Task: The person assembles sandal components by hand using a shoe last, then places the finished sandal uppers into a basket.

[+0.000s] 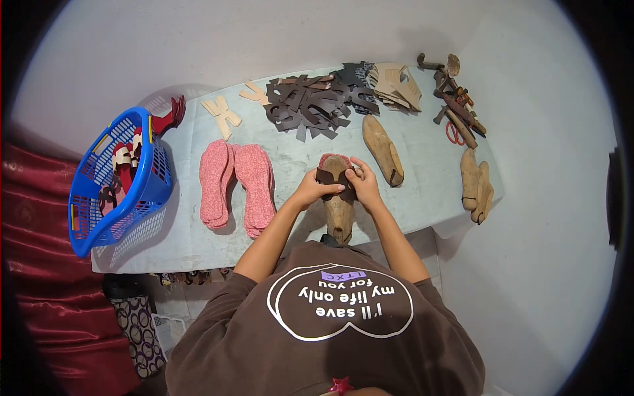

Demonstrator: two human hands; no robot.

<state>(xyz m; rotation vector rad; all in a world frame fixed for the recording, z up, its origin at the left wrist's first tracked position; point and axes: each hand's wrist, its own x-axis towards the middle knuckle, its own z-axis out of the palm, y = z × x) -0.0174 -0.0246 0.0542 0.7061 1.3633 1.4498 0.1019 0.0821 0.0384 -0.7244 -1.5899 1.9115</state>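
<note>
A wooden shoe last point(339, 216) points away from me, its heel end close to my shirt at the table's front edge. At its toe end a pink speckled insole point(324, 159) shows around the rim. A dark brown shoe strap point(327, 176) lies across the last. My left hand point(316, 190) grips the strap and last from the left side, thumb on top. From the right, my right hand point(364, 184) is closed on the strap, its thumb and fingers pressing near the toe. The undersides of both hands' grips are hidden.
Pink insole stacks point(253, 185) lie left. Behind are dark strap pieces point(304, 105) and beige pieces point(396, 86). Another last point(383, 152) is near my right hand, with more lasts point(470, 181) and tools point(456, 102) farther right. A blue basket point(155, 168) stands at the left edge.
</note>
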